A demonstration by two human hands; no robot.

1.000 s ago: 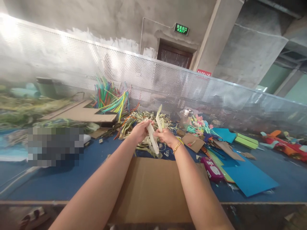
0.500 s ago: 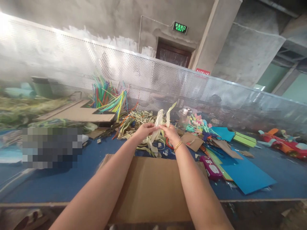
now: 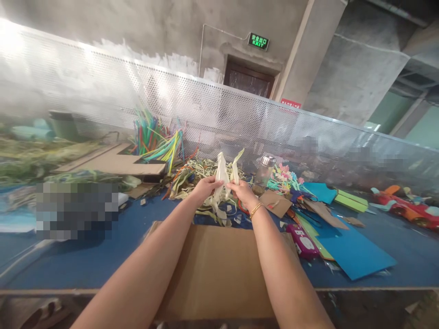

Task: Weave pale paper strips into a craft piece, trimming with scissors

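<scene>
Both my arms reach forward over a brown cardboard sheet [image 3: 212,274]. My left hand [image 3: 206,188] pinches a wide, pale corn husk [image 3: 222,168] that stands up from the fingers. Close beside it, my right hand [image 3: 243,191], with a gold bracelet [image 3: 255,209] at the wrist, is closed on a narrower greenish-yellow husk strip [image 3: 235,169]. The fingertips of the two hands are nearly together, and the lower ends of the husks hang beneath them. Behind and below lies a tangled heap of husk strips [image 3: 187,176].
Colourful pipe cleaners [image 3: 149,135] and a cut cardboard piece [image 3: 113,160] lie left. Rightward are a lidded jar [image 3: 265,169], paper flowers [image 3: 284,177], a purple box [image 3: 302,241], blue sheets [image 3: 353,251] and a red toy car [image 3: 408,208]. A perforated metal screen [image 3: 206,105] runs behind.
My hands have drawn slightly apart. The wide husk has shifted left and stands straighter; the narrow strip leans further right at its tip and has moved a little left.
</scene>
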